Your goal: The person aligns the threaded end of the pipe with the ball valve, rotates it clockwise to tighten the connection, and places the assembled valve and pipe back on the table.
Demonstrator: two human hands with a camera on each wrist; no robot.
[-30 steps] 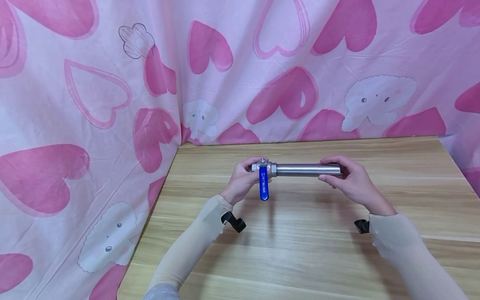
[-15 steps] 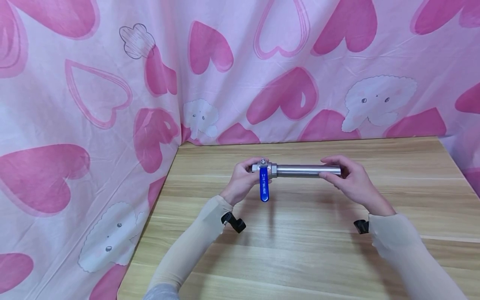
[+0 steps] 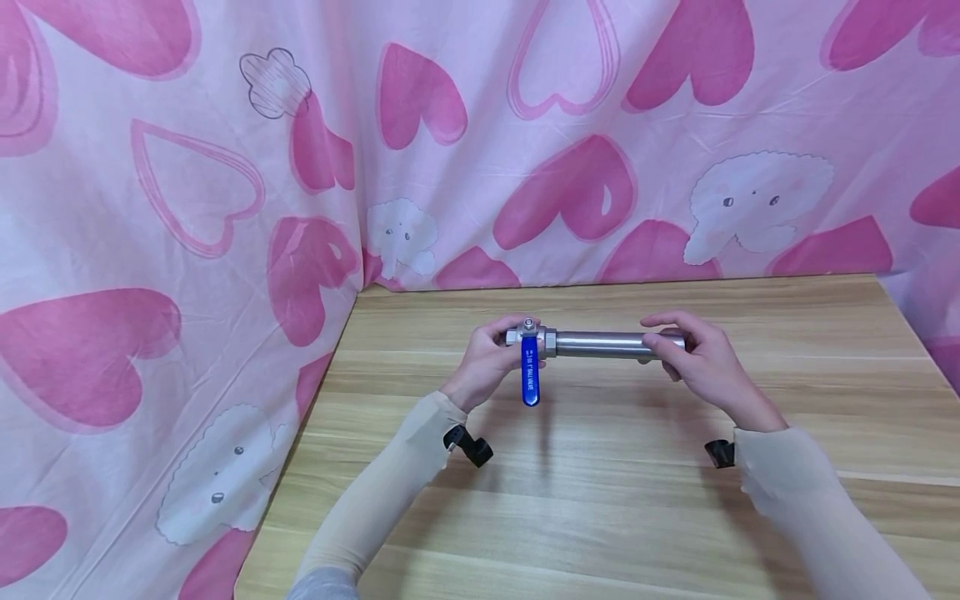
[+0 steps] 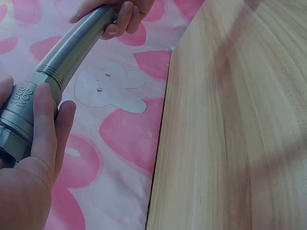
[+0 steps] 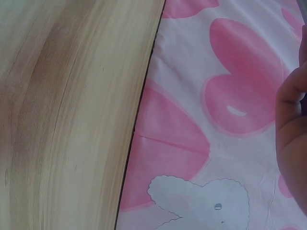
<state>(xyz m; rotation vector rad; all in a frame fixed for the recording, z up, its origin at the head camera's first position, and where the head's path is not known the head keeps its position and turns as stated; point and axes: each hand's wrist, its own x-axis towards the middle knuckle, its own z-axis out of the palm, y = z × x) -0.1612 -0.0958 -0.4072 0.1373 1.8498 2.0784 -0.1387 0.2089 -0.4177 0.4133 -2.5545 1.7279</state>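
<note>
A steel ball valve (image 3: 551,342) with a blue lever (image 3: 531,375) is joined to the left end of a shiny steel pipe (image 3: 600,343). Both are held level above the table. My left hand (image 3: 486,360) grips the valve body from the left, and the lever points down toward me. At the pipe's right end, my right hand (image 3: 701,360) holds it with the thumb across its front. In the left wrist view the valve body (image 4: 21,103) shows raised lettering, with screw threads beside it on the pipe. Only an edge of the right hand appears in the right wrist view.
Under the hands lies a wood-grain table (image 3: 600,500). A pink curtain (image 3: 450,183) with hearts and white cartoon animals stands along its back and left edges. Each wrist bears a small black camera mount (image 3: 468,446).
My right thumb has slid upward over the front of the pipe. Valve and pipe have shifted very slightly down and right. The left hand keeps its grip.
</note>
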